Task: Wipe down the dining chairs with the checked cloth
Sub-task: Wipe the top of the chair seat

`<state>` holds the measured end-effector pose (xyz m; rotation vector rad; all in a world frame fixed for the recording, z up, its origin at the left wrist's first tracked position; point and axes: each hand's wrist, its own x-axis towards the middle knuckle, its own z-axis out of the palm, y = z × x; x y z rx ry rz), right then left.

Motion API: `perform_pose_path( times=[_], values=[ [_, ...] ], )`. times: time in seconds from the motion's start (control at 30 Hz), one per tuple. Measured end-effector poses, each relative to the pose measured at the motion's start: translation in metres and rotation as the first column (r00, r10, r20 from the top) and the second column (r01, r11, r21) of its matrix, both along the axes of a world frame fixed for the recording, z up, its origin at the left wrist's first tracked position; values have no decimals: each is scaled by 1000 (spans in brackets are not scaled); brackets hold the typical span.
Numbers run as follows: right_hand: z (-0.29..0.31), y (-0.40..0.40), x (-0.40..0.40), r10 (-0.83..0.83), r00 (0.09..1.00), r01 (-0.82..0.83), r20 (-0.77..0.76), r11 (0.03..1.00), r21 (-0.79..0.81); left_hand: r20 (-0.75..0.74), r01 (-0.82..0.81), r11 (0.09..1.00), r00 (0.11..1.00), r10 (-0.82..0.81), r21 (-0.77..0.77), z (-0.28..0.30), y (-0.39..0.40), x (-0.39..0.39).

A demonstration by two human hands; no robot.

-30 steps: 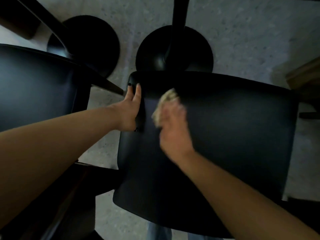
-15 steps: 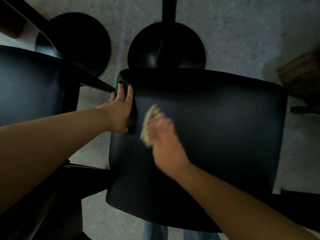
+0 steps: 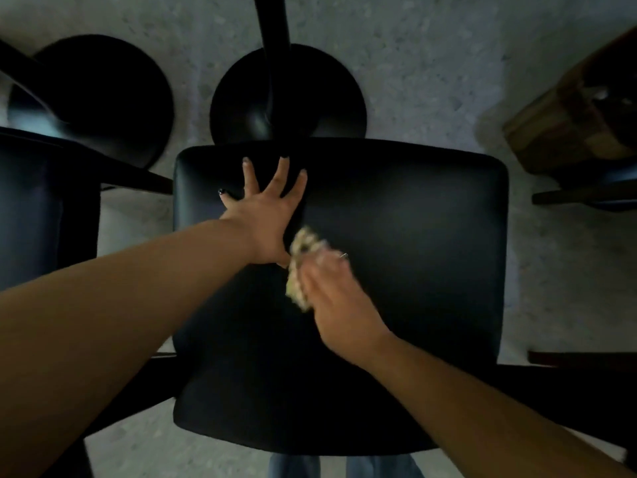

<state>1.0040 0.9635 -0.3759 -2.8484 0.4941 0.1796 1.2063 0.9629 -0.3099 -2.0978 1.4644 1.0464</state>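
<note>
Speckled grey floor (image 3: 431,63); glossy black padded seat (image 3: 413,253). Left hand (image 3: 265,215) splayed flat on seat; right hand (image 3: 336,298) bunching cloth (image 3: 300,267) beside it.

Readable text: none in the head view.
Labels or brands: none can be made out on any surface.
Numbers or signs: none visible.
</note>
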Motion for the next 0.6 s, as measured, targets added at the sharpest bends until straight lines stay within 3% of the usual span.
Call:
perform_pose_path(
  times=[0.03, 0.07, 0.1, 0.13, 0.17, 0.2, 0.23, 0.27, 0.3, 0.33, 0.37, 0.43, 0.47, 0.5, 0.53, 0.57, 0.6],
  values=[
    [1, -9, -12, 213, 977, -213, 7, 977, -12, 32, -11, 1000, 999, 10, 11, -2, -7, -6],
    [-3, -34, -22, 297, 954, -296, 41, 955, -21, 57, -17, 1000, 998, 16, 14, -4, -11, -8],
    [-5, -60, -28, 248, 965, -245, 82, 968, -46, 60, -27, 999, 998, 26, 17, -5, -11, -9],
    [-5, -86, -31, 72, 993, -69, 92, 997, -42, 53, -33, 999, 998, 32, 15, -5, -9, -10],
    [-7, -110, -31, -213, 973, 214, 94, 977, -8, 52, -30, 1000, 998, 30, 5, -6, -7, -9],
    [-6, -130, -29, -521, 847, 519, 102, 853, 46, 58, -25, 1000, 998, 25, -2, -8, -6, -7],
    [-3, -141, -25, -755, 646, 752, 113, 655, 76, 66, -27, 1000, 997, 27, -4, -8, -6, -7],
    [0, -138, -18, -886, 450, 881, 112, 461, 107, 71, -34, 999, 997, 34, -3, -8, -6, -8],
    [2, -126, -10, -923, 372, 920, 100, 381, 92, 76, -41, 999, 996, 42, -3, -8, -7, -9],
    [2, -102, -6, -894, 438, 895, 94, 443, 52, 76, -45, 999, 996, 46, -9, -8, -6, -9],
    [5, -72, -3, -799, 597, 797, 76, 601, 54, 76, -48, 999, 996, 49, -16, -9, -6, -10],
    [5, -10, -11, -385, 922, 375, 30, 912, 167, 87, -50, 998, 995, 52, -24, -11, -4, -8],
    [4, 3, -22, -143, 990, 139, 19, 980, 141, 92, -50, 998, 994, 52, -26, -11, -4, -8],
    [1, -4, -34, -10, 1000, 8, 18, 996, 94, 97, -50, 998, 994, 52, -28, -12, -4, -8],
    [-3, -22, -45, -64, 997, 61, 37, 996, 62, 97, -51, 998, 994, 54, -32, -12, -4, -8],
    [-6, -44, -54, -267, 962, 262, 59, 962, 80, 92, -55, 998, 994, 59, -38, -12, -4, -9],
    [-5, -68, -63, -529, 844, 521, 85, 848, 98, 85, -64, 997, 994, 67, -45, -13, -3, -9]
  ],
)
